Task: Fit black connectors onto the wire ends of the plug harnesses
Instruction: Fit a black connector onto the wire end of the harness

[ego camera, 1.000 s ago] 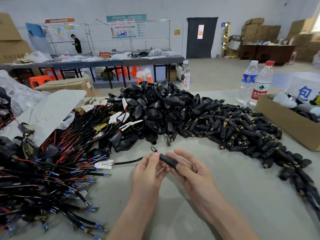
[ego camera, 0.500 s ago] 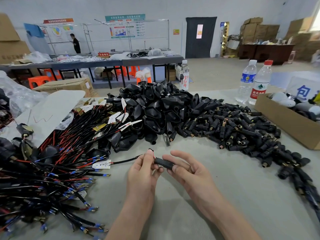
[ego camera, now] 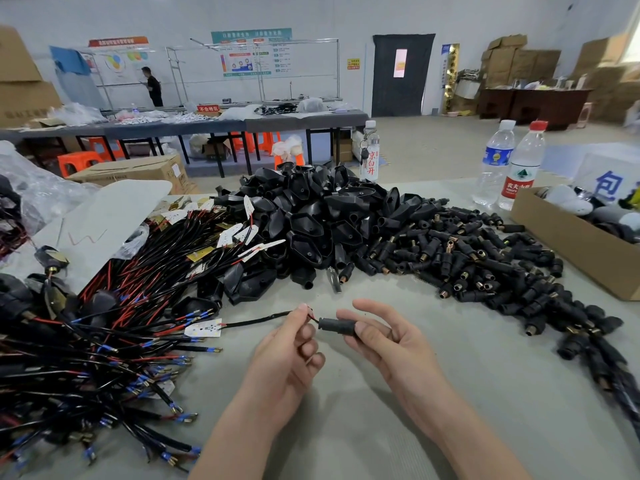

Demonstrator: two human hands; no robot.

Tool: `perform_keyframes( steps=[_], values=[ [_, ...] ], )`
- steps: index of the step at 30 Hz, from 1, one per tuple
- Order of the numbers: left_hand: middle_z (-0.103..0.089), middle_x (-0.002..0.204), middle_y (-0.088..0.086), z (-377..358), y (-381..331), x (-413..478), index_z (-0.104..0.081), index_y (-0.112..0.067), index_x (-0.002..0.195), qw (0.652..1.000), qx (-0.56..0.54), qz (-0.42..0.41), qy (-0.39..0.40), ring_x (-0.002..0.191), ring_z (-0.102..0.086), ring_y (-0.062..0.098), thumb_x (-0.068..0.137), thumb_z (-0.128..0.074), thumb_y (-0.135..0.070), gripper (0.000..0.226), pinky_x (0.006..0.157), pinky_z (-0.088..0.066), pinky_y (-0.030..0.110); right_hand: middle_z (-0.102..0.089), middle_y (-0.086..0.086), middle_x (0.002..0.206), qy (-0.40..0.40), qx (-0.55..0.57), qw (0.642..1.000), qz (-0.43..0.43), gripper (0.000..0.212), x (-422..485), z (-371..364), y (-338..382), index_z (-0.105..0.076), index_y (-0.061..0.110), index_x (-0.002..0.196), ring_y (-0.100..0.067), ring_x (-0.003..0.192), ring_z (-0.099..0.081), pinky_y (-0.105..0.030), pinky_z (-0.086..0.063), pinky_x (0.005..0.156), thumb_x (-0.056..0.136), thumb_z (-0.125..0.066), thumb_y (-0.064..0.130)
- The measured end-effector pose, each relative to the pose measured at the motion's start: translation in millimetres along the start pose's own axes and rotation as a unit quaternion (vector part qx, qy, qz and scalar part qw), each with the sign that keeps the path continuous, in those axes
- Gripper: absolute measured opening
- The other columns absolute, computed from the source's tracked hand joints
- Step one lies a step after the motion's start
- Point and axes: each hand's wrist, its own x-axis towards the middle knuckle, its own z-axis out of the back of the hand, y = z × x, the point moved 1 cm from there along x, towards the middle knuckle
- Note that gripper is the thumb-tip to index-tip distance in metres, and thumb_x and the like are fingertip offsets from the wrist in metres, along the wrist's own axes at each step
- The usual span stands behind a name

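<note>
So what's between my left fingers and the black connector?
A short bit of red wire, running from the pinch of the left hand into the connector held by the right hand. The head view shows it.

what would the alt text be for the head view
A person's left hand pinches a harness wire at the mouth of a black connector held by the right hand, over a grey table. Piles of wire harnesses, black plug shells and loose connectors lie behind.

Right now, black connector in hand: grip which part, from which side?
Pinch the right half of the connector, coming from the right. It lies near-horizontal, its left mouth facing the wire end the left hand pinches; keep that mouth clear.
</note>
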Motion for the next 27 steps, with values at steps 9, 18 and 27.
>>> perform_keyframes(
  steps=[9, 18, 27],
  values=[
    [-0.060, 0.068, 0.000, -11.4, 10.2, -4.7, -0.060, -0.011, 0.085, 0.995, -0.018, -0.088, -0.037, 0.056, -0.055, 0.008, 0.093, -0.063, -0.017, 0.011, 0.048, -0.048, 0.021, -0.072, -0.018, 0.112, -0.053, 0.098, 0.993, -0.032, 0.023, 3.3, 0.2, -7.7, -0.064, 0.001, 0.113, -0.030, 0.110, -0.068, -0.024, -0.057, 0.086, 0.090, -0.060, 0.000],
    [-0.065, 0.080, 0.004, -17.6, 18.0, -7.1, -0.061, -0.011, 0.093, 0.996, -0.018, -0.081, -0.024, 0.062, -0.059, 0.012, 0.095, -0.061, -0.016, 0.006, 0.051, -0.050, 0.026, -0.072, -0.019, 0.114, -0.056, 0.179, 0.981, -0.037, 0.038, 4.8, 0.9, -5.7, -0.058, 0.000, 0.118, -0.024, 0.106, -0.070, -0.020, -0.058, 0.079, 0.081, -0.064, 0.008],
    [-0.072, 0.093, 0.009, -20.6, 21.9, -9.5, -0.073, -0.003, 0.099, 0.996, 0.008, -0.055, 0.074, 0.063, -0.058, 0.012, 0.077, -0.072, -0.026, 0.032, 0.058, -0.052, 0.024, -0.075, -0.016, 0.103, -0.077, 0.065, 0.995, -0.020, 0.036, 8.6, 8.6, -11.5, -0.065, 0.002, 0.103, -0.019, 0.090, -0.074, -0.018, -0.057, 0.076, 0.077, -0.070, 0.026]
  ],
)
